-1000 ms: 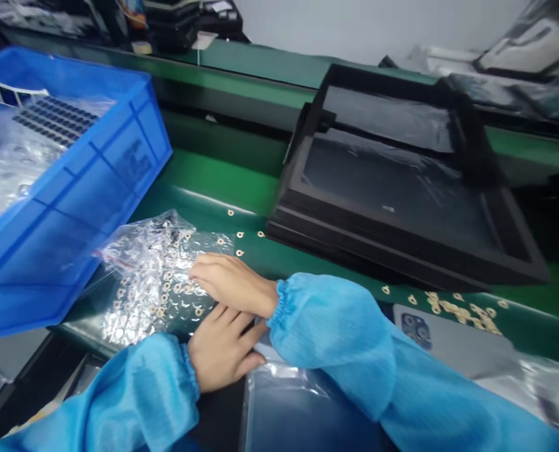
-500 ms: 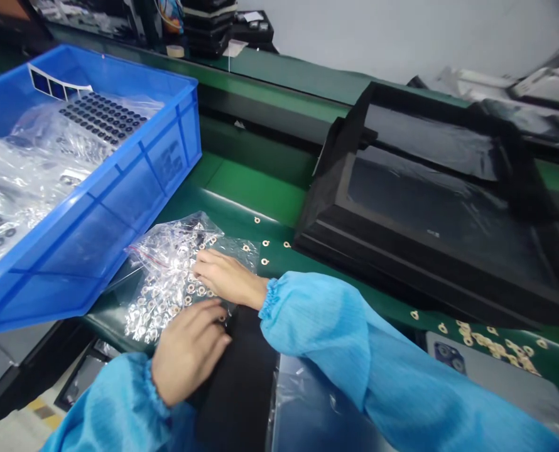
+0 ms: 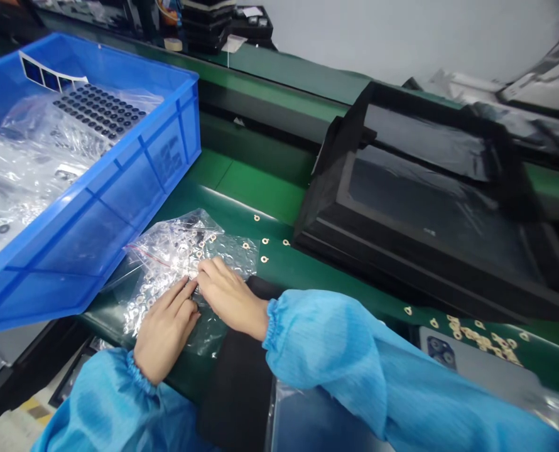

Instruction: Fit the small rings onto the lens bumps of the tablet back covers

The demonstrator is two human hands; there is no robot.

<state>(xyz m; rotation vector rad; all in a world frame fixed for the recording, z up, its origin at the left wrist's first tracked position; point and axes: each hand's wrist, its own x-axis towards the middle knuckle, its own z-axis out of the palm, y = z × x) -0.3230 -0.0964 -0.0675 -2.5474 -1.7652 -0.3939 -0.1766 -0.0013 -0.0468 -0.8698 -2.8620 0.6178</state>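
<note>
A clear zip bag (image 3: 159, 242) with a red seal line lies crumpled on the green bench, with many small ring-shaped parts in and on it. My left hand (image 3: 165, 326) lies over its near side, fingers stretched out and touching the plastic. My right hand (image 3: 230, 295) reaches in from the right, its fingers bent and pressed together against the bag; what they pinch, if anything, is hidden. The fingertips of both hands almost meet. Loose ring-shaped parts (image 3: 265, 241) lie on the bench beyond my right hand.
On the left stands a blue crate (image 3: 142, 157) with bagged parts. A black foam tray (image 3: 355, 232) holding film-covered panels sits at the right. Near me are a black pad (image 3: 242, 376), a grey phone back (image 3: 482, 364) and a heap of ring-shaped parts (image 3: 484, 342).
My left hand has moved left and up onto the bag, its fingers stretching forward. My right hand has shifted slightly down, bringing the fingertips of both hands together.
</note>
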